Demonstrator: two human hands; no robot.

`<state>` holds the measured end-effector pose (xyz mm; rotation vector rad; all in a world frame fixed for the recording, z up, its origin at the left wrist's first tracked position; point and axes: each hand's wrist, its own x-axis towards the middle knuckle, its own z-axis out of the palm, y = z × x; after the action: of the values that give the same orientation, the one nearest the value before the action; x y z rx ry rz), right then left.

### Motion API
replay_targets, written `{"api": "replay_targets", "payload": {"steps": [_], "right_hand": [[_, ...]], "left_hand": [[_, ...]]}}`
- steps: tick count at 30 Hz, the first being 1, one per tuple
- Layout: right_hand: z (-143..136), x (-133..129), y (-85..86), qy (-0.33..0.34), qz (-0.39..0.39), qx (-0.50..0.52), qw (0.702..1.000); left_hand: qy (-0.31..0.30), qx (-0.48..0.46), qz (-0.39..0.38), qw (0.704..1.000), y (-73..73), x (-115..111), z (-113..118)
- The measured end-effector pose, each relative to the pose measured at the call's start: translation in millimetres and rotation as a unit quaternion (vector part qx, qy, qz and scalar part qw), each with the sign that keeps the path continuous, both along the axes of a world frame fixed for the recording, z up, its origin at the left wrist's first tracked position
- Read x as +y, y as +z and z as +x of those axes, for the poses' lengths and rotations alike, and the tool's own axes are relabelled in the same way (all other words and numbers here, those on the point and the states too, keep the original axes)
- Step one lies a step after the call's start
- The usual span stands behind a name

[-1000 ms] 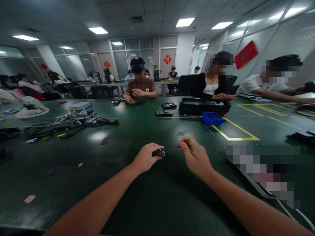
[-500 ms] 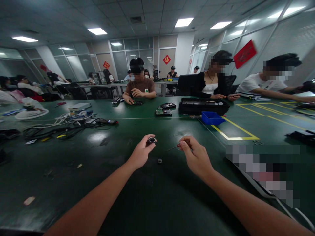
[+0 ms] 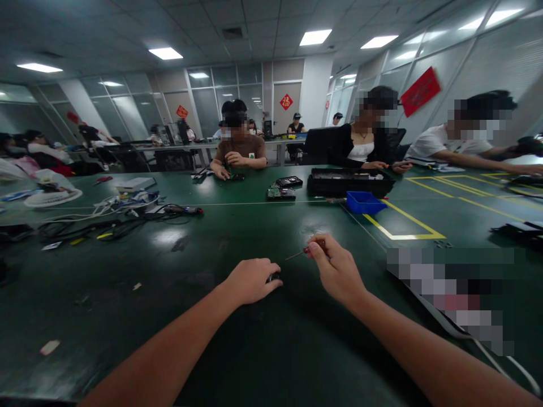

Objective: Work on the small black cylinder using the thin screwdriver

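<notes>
My left hand [image 3: 253, 281] is low over the green table, its fingers curled around a small dark round part [image 3: 274, 277]. Most of that part is covered by the fingers, and the small metal disc seen on the table earlier is hidden there. My right hand [image 3: 337, 265] grips a screwdriver [image 3: 296, 254] by its red handle, with the thin shaft pointing left toward my left hand. The shaft's tip is just above and right of the left fingertips, apart from them.
Hard drives [image 3: 281, 194] lie beyond my hands, near a black case [image 3: 350, 183] and a blue bin [image 3: 365, 202]. Tangled cables [image 3: 127, 217] lie at the left. Yellow tape [image 3: 418, 235] marks the right side. Co-workers sit across the table.
My left hand has moved down and slightly right, turning palm-down over the spot where the small metal disc lay. The right hand with the screwdriver has hardly moved.
</notes>
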<state>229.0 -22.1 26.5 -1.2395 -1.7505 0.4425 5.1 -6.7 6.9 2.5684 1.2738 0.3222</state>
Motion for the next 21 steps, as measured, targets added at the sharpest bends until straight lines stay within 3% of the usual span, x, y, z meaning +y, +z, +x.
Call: {"api": "replay_targets", "payload": {"steps": [6, 11, 14, 17, 21], "right_hand": [[0, 0, -1.6, 0.012, -0.015, -0.001, 1.0], [1, 0, -1.7, 0.012, -0.025, -0.01, 1.0], [1, 0, -0.4, 0.008, -0.029, -0.017, 0.999], [1, 1, 0.4, 0.013, -0.028, -0.017, 0.999], [2, 0, 1.8, 0.012, -0.015, -0.024, 1.0]], "left_hand": [[0.021, 0.013, -0.004, 1.0, -0.4, -2, 3], [0.048, -0.077, -0.036, 0.995, 2.2, -1, 1], [0.076, -0.178, -0.06, 0.979, 3.9, 5, -3], [0.128, -0.32, -0.113, 0.932, 4.4, 10, -9], [0.193, -0.517, -0.188, 0.813, 8.2, 9, -21]]}}
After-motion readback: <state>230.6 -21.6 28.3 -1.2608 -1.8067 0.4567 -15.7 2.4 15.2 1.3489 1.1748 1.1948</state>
